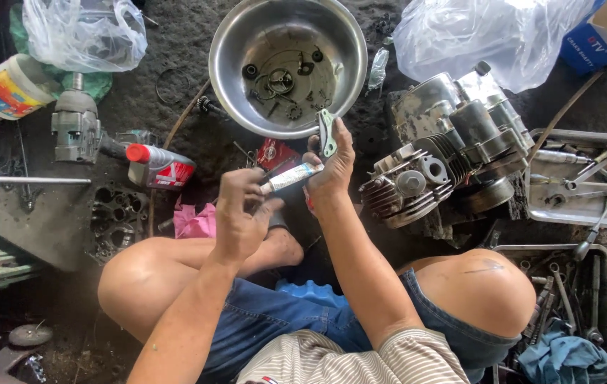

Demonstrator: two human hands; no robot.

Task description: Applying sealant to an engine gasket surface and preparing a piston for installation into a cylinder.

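Squarely at the middle of the view, a small silver tube (291, 177) is gripped in the left hand (242, 217), the fingers curled tight round its lower end so that the tube slants up toward the right hand (330, 171); a thin flat part (326, 132), pale green and pierced with holes, is pinched upright between the thumb and fingertips of that right hand, just above the tube's tip (whether tip and part actually touch cannot be told). Both hands are thus closed on something, and are held above the dark ground between the person's bare knees.

Just beyond the hands a large steel bowl (288, 64) is seen, its rim close to the flat part; small gears, rings and washers lie in its bottom. To the right of the hands a finned engine block (446, 160) is set on its side, near the right wrist; further right, a shallow metal tray (582, 213) of spanners is placed, well apart from the hands. To the left, a red-capped oil bottle (158, 166) lies beside a grey power tool (76, 126), and a pink rag (195, 222) is tucked by the left knee; clear plastic bags (83, 32) are bunched at the top edge.
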